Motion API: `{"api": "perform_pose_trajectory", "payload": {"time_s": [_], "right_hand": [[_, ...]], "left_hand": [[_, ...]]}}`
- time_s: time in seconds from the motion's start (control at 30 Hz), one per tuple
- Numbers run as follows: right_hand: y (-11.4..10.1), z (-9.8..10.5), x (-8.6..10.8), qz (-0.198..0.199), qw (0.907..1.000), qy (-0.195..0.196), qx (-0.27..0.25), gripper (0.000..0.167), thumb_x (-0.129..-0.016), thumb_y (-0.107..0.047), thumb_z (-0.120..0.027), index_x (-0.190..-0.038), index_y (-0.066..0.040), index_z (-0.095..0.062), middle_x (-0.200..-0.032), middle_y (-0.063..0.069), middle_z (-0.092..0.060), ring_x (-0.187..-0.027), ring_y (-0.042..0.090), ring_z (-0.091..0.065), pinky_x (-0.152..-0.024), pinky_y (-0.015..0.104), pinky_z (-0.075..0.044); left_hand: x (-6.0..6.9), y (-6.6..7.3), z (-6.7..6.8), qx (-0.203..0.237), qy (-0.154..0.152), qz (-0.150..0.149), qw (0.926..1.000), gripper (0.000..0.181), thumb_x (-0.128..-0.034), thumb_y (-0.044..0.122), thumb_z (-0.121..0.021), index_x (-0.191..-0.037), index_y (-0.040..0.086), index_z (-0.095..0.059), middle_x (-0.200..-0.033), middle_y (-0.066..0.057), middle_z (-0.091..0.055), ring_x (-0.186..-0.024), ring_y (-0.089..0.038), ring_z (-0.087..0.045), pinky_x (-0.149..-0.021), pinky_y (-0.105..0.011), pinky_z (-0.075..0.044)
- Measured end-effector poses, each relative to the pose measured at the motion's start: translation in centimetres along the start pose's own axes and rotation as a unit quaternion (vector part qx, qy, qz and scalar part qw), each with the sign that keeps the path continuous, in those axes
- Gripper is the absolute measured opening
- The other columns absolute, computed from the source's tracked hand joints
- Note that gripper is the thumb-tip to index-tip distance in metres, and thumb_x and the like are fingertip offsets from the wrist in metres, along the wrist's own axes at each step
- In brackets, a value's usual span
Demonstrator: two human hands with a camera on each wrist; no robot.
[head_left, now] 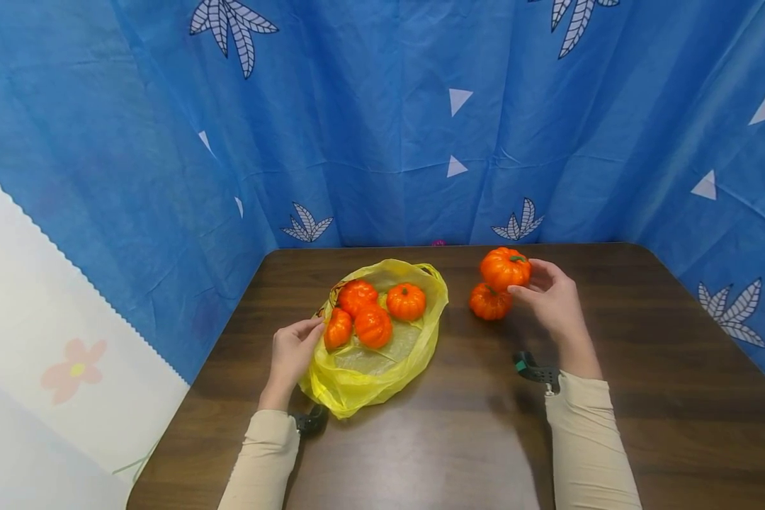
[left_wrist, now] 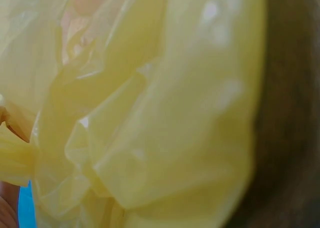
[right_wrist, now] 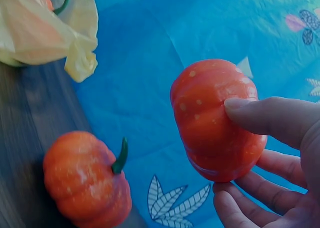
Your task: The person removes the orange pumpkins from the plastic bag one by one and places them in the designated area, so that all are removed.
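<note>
Right hand (head_left: 556, 304): thumb and fingers gripping the held pumpkin (head_left: 503, 268), aloft!
Left hand (head_left: 291, 354): fingertips pinching the yellow bag (head_left: 372, 394).
In between: second pumpkin (head_left: 489, 304), on the table (head_left: 472, 425).
Bagged: four pumpkins (head_left: 373, 326).
Behind: blue curtain (head_left: 382, 106).

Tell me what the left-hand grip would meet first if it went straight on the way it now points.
Past the rim of the yellow bag that it pinches, the left-hand grip would probably meet the leftmost pumpkin inside; depth is unclear.
</note>
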State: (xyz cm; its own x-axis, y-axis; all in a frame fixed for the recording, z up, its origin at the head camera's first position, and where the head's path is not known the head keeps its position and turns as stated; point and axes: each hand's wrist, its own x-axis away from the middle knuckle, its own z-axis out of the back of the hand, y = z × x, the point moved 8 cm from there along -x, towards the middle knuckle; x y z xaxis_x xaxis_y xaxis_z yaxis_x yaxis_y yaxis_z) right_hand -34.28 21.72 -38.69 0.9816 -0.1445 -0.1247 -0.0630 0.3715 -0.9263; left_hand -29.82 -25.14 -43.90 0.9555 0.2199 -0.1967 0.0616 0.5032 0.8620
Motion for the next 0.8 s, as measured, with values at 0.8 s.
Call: {"api": "perform_pose_trajectory", "payload": {"time_s": [0.8], "right_hand": [[4.4,2.7,-0.6,-0.052,0.9975,0.035,0.032,0.072,-0.094,-0.021,-0.070,-0.154,-0.002,-0.033,-0.154,0.024,-0.042,-0.135,0.040,-0.050,-0.109,0.045,-0.044]], "left_hand": [[0.0,-0.4,0.1,0.008,-0.001,0.009,0.9999,0.022,-0.0954,0.017,-0.069,-0.113,0.006,-0.076,-0.116,-0.014,-0.074,-0.103,-0.027,-0.071,-0.091,-0.038,-0.060]]}}
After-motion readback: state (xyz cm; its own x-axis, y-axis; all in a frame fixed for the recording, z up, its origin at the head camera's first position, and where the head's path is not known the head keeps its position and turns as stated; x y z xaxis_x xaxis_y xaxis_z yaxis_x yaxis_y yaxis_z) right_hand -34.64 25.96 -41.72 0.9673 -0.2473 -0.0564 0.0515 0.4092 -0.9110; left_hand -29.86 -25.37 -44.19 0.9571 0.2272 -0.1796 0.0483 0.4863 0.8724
